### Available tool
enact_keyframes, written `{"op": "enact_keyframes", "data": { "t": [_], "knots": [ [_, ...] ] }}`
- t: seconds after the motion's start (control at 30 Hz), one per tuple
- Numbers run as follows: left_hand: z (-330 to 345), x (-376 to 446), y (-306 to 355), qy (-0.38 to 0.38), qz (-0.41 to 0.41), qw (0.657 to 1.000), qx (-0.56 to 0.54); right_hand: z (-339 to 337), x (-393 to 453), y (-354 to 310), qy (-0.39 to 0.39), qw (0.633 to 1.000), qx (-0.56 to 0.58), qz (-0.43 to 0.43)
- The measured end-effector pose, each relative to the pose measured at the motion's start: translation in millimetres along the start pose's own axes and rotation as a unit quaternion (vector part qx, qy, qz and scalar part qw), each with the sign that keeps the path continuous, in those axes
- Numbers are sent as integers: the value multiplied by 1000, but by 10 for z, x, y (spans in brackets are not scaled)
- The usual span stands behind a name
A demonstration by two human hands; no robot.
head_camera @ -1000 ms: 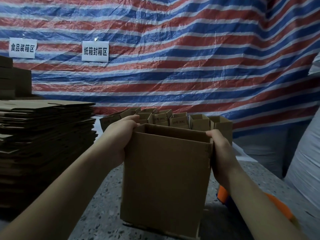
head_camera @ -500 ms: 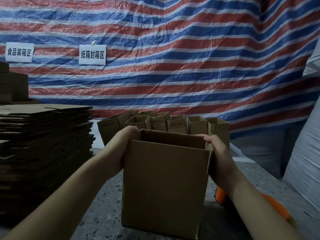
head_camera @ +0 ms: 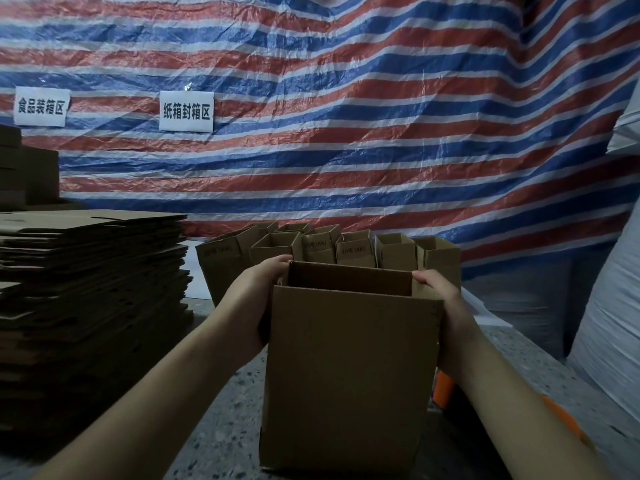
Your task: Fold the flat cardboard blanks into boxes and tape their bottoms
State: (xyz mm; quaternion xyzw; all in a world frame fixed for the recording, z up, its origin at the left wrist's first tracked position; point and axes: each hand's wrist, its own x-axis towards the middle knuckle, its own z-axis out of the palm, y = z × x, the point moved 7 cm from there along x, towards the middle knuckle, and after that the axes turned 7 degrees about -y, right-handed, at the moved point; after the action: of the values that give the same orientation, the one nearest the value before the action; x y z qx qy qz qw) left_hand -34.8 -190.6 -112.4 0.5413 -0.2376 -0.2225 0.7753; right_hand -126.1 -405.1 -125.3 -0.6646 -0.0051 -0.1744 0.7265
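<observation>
While a grey speckled stone-like table (head_camera: pixel 221 434) fills the foreground, a crinkled tarpaulin (head_camera: pixel 381 116) striped in red, blue and white hangs across the whole back of the room. Two white paper signs are fixed to it at the left: the left sign (head_camera: pixel 41 107) reads 食品装箱区 and the right sign (head_camera: pixel 186 111) reads 纸箱封箱区. A tall stack of flat cardboard blanks (head_camera: pixel 90 299) sits on the table at the left, with more cardboard piled behind it in the far left corner. A white woven sack (head_camera: pixel 609 323) bulges in at the right edge, and something orange (head_camera: pixel 444 389) shows low on the table behind the right forearm.

At the centre stands an upright opened box (head_camera: pixel 349 372), its long axis vertical and its open end facing up, so the dark inside shows over the near wall. Its lower edge is at the table, near the viewer. The left hand (head_camera: pixel 258 299) grips its upper left side, fingers curled over the rim; the right hand (head_camera: pixel 446 306) grips the upper right side, fingertips hooked over the top corner.

Behind it, a row of smaller finished boxes (head_camera: pixel 329 252) stands open-topped against the tarpaulin; several carry small print, of which "(KK)" can be read, the characters before it too small to tell.
</observation>
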Motion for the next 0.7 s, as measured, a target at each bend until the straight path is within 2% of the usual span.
{"op": "enact_keyframes", "data": {
  "t": [0.13,0.37,0.7],
  "knots": [
    [9,-10,-78,-19,-11,1000,-5,15,-3,3,3,1000,15,16],
    [1,39,-191,-6,-13,1000,-20,47,-12,39,12,999,41,18],
    [-6,72,-154,-85,-14,996,9,25,8,54,5,999,47,11]
  ]
}}
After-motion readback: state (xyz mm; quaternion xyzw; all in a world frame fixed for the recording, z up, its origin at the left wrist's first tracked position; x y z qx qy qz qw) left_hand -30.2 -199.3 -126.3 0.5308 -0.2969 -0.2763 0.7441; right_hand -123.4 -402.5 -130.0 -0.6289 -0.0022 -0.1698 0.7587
